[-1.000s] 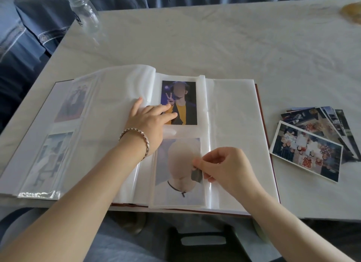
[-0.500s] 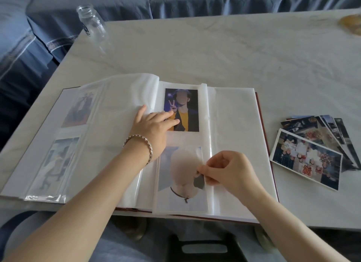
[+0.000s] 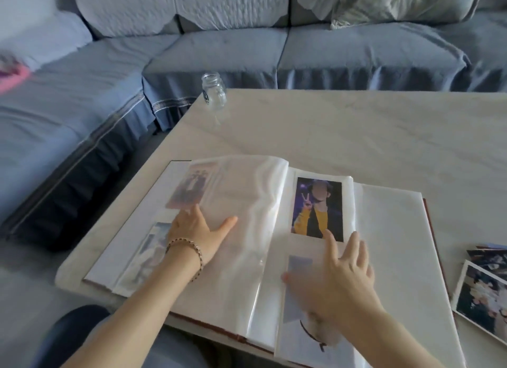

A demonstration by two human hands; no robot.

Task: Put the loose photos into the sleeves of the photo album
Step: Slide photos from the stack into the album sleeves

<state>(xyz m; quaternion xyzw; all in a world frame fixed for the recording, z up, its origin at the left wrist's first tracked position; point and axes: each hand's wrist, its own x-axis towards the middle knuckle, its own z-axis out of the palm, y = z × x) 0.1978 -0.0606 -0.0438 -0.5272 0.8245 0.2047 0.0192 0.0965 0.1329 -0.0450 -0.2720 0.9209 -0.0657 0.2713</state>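
The photo album (image 3: 392, 230) lies open on the white table. On its right page a sleeve holds a photo of a person in a yellow top (image 3: 318, 209). Below it sits a second sleeved photo (image 3: 300, 299), partly hidden by my right hand (image 3: 340, 280), which is flat with fingers spread over that sleeve. My left hand (image 3: 197, 230) rests flat on the clear left-hand leaves, fingers straight. Faint photos show through those leaves. A stack of loose photos (image 3: 482, 296) lies on the table right of the album.
A small empty glass jar (image 3: 214, 90) stands near the table's (image 3: 356, 131) far left corner. A blue sofa (image 3: 219, 52) wraps around the far and left sides of the table. My lap shows below the table's near edge.
My right hand let go of the lower photo's edge and now lies flat over it. My left hand slid left from the page centre onto the left leaves. The view tilted up and left.
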